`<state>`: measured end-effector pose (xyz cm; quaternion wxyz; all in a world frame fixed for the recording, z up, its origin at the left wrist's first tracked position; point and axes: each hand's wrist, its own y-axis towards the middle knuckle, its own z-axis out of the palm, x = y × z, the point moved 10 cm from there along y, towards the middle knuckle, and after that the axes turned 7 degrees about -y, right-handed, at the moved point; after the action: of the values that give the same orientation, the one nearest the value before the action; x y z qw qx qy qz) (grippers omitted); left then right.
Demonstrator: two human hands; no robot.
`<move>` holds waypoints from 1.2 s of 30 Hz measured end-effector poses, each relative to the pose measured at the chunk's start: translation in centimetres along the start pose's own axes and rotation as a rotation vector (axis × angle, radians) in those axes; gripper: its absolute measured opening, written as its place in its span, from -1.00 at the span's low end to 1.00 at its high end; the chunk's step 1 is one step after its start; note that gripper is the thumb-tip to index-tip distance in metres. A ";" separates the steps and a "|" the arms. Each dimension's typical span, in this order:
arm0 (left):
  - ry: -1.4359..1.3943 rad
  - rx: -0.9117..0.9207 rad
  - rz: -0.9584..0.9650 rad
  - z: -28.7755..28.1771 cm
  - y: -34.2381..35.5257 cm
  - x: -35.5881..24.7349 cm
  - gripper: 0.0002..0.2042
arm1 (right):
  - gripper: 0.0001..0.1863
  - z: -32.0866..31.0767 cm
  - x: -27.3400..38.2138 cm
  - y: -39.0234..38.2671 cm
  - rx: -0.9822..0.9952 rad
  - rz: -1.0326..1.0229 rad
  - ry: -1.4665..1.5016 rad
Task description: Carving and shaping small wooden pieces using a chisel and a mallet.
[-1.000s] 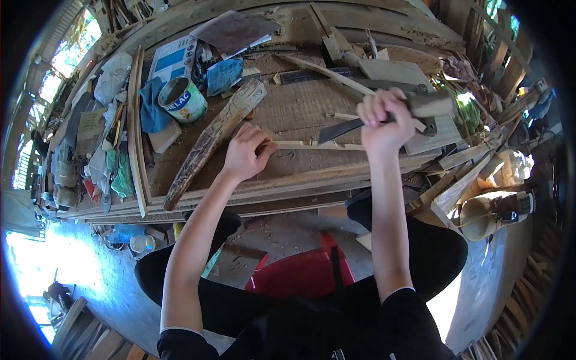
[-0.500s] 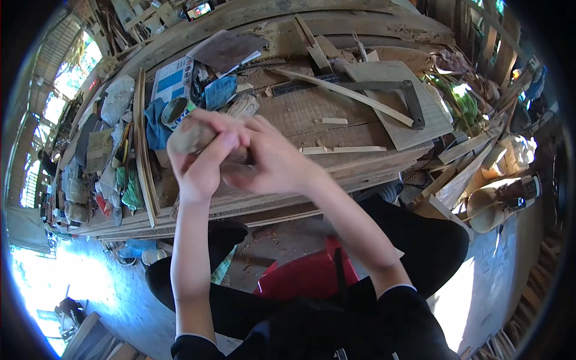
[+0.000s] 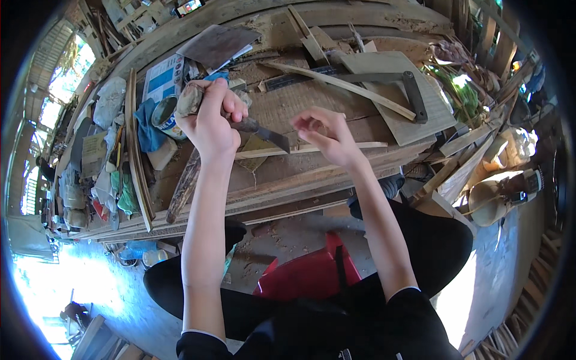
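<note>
My left hand (image 3: 211,120) is closed on a bladed tool with a rounded wooden butt and a flat, dark metal blade (image 3: 273,138) pointing right, above the bench. A dark wooden shaft (image 3: 183,189) slants down from beneath that hand past the wrist; whether it joins the tool is hidden. To the right of the blade tip, my right hand (image 3: 329,137) is raised with loosely curved fingers, the thumb apart from them, and nothing visible in it. Below both hands, a thin pale wood strip (image 3: 366,145) lies along the bench (image 3: 282,171).
Farther right, a carpenter's square (image 3: 414,99) and a long stick (image 3: 360,96) lie across a flat board (image 3: 402,135). At left are an open can (image 3: 165,111), a blue cloth (image 3: 147,126) and long battens (image 3: 137,156). A red plastic chair (image 3: 306,276) is below the bench.
My hands were together around the wooden butt, and have parted. My right hand moved right. My left hand rose slightly and turned, bringing the blade and the dark shaft into sight.
</note>
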<state>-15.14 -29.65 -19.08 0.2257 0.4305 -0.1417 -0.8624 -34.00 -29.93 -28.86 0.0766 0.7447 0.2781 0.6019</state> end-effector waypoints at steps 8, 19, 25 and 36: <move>0.172 0.079 0.003 2.0 -0.8 0.7 -0.89 | -0.63 6.6 3.2 4.9 0.285 -0.037 0.015; 1.928 0.316 0.143 -10.5 -2.7 0.6 -0.38 | -0.74 4.1 1.6 5.1 -0.201 -0.041 0.365; 1.937 0.338 -0.440 -17.9 -1.9 2.9 -0.26 | -0.78 4.0 0.5 4.8 -0.201 0.055 0.568; 1.254 0.187 0.134 -0.5 0.6 -15.2 -0.49 | -0.76 5.6 0.8 5.1 -0.127 0.161 0.234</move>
<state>-6.57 -22.42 -8.83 0.2806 0.8616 -0.0837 -0.4147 -26.96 -32.57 -27.37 0.0422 0.6832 0.1857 0.7050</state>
